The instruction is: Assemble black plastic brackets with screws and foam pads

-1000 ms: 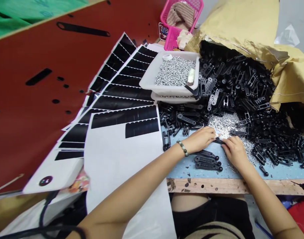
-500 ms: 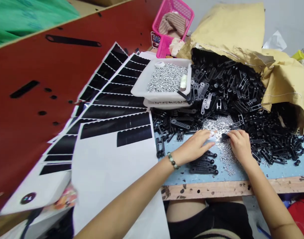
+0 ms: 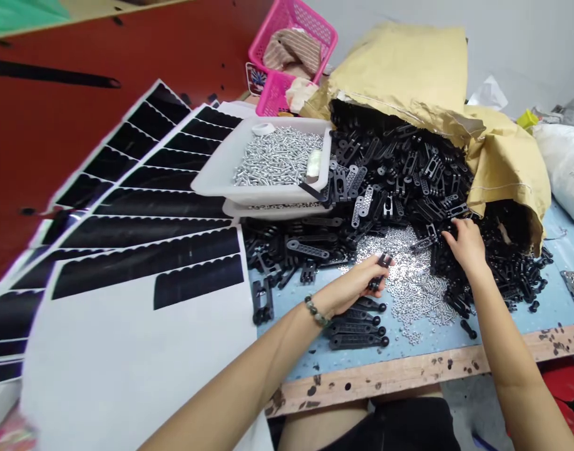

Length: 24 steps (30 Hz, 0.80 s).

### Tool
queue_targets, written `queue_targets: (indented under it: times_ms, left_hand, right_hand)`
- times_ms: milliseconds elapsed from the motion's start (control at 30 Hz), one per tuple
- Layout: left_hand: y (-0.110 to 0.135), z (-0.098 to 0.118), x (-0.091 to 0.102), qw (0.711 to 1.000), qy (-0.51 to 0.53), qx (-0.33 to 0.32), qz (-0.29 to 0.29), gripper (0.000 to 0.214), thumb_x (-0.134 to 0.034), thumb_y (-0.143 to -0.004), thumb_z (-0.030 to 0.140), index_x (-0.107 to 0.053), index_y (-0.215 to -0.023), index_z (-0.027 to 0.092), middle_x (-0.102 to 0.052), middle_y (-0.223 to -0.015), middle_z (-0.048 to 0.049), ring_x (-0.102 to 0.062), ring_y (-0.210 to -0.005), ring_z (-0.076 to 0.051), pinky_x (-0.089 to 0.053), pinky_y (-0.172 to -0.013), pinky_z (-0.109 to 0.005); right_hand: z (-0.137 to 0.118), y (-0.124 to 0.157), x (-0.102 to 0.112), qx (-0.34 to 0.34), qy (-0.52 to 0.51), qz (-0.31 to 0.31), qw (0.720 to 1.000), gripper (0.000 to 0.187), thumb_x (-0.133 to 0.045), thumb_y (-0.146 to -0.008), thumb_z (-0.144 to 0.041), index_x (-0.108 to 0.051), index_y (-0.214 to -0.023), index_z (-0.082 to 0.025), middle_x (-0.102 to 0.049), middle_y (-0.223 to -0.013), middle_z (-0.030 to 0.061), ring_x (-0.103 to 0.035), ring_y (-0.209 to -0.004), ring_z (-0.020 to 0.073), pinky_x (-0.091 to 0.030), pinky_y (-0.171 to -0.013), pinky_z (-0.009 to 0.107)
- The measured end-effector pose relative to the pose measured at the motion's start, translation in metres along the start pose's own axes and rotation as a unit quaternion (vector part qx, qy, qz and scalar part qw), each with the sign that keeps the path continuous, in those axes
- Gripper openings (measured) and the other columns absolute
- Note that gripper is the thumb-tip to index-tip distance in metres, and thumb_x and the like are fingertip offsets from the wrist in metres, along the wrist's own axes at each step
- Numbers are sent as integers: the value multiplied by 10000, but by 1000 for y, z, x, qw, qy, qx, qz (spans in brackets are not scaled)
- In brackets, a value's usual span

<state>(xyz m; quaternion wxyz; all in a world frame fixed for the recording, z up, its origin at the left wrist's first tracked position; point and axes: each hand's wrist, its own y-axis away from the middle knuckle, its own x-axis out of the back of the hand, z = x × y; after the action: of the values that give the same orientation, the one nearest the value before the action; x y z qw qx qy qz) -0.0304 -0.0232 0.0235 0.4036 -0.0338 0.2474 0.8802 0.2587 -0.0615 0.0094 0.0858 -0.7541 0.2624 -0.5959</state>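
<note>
The left fingers are closing around a short black plastic link, pinching it upright, with the left hand hovering over the edge of a scatter of small silver fittings. A green-beaded bracelet is circling the left wrist. The right fingers are spreading half open, their tips touching a heap of black plastic links, and the right hand is resting just beside the silver scatter.

Three black links are lying side by side on the pale blue counter, just below the left hand. The heap is spilling out of a torn kraft paper sack and spreading across the counter. Beside the heap, a white plastic tray is sitting on a second tray and holding silver screws. Printed white sheets with black scalloped strips are fanning out to the left, and a pink basket is standing behind the trays.
</note>
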Motion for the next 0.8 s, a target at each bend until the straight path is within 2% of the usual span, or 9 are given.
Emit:
queue_targets:
  times_ms: [100,200,267,333,400,500,600,667,800]
  left_hand:
    - [-1,1,-2,998,-55,-27,12,218,-477,-862,403,-472,-895,187,-493,-726,25,-474,-577,-86,-451,-523,-221]
    - [-1,1,2,992,-106,-72,17,241,-473,-863,417,-488,-907,181,-572,-805,-10,-554,-667,-118,-491,-637,-276]
    - [-2,0,3,983,-157,-93,19,226,-455,-874,404,-492,-873,181,-584,-761,-3,-574,-692,-134,-482,-691,-295]
    - [-2,0,1,971,-215,-103,32,221,-433,-889,401,-466,-821,193,-539,-651,28,-547,-621,-133,-459,-653,-292]
    - [-1,0,-3,954,-270,-118,56,213,-424,-899,394,-442,-807,203,-514,-630,40,-518,-584,-134,-442,-610,-288]
    - [5,-1,-9,921,-339,-170,84,172,-434,-906,369,-477,-900,203,-588,-783,-2,-560,-703,-161,-459,-669,-311]
    - [12,-2,-9,891,-392,-220,65,233,-477,-902,382,-511,-1034,193,-631,-948,-52,-587,-845,-198,-464,-763,-344]
    - [16,-2,-7,872,-425,-237,57,253,-490,-904,397,-529,-1036,185,-643,-974,-68,-597,-868,-211,-464,-777,-352]
    - [19,0,-1,830,-495,-247,67,244,-449,-936,399,-549,-979,181,-659,-949,-71,-617,-851,-217,-470,-754,-346]
  right_hand:
    - [-1,-11,-9,-6,-12,-31,999,249,-508,-882,-372,-630,-821,-163,-584,-886,117,-552,-853,244,-462,-783,398]
    - [-12,-4,-1,-30,-124,-3,992,287,-444,-910,-419,-588,-834,-183,-600,-882,93,-570,-820,217,-464,-773,373]
    - [-26,8,7,-66,-255,0,965,294,-390,-932,-448,-553,-942,-203,-615,-866,57,-581,-742,184,-477,-711,336]
    - [-46,24,13,-88,-377,-44,921,304,-352,-947,-460,-524,-1020,-222,-598,-776,10,-559,-639,157,-465,-612,291]
    - [-69,39,13,-80,-434,-101,892,312,-345,-950,-460,-534,-1039,-228,-547,-696,-17,-520,-591,144,-437,-559,268]
    - [-95,52,9,-49,-436,-158,885,286,-365,-947,-445,-532,-1027,-228,-509,-698,-21,-489,-598,136,-420,-563,263]
    - [-108,53,8,-2,-420,-221,880,212,-391,-940,-411,-479,-1012,-232,-498,-702,-33,-474,-599,130,-410,-573,258]
    - [-112,48,11,26,-394,-262,881,170,-385,-942,-373,-457,-1004,-231,-475,-650,-53,-458,-569,126,-391,-566,253]
    - [-117,37,23,66,-342,-304,887,136,-371,-942,-318,-449,-1011,-231,-490,-623,-64,-487,-574,131,-385,-602,256]
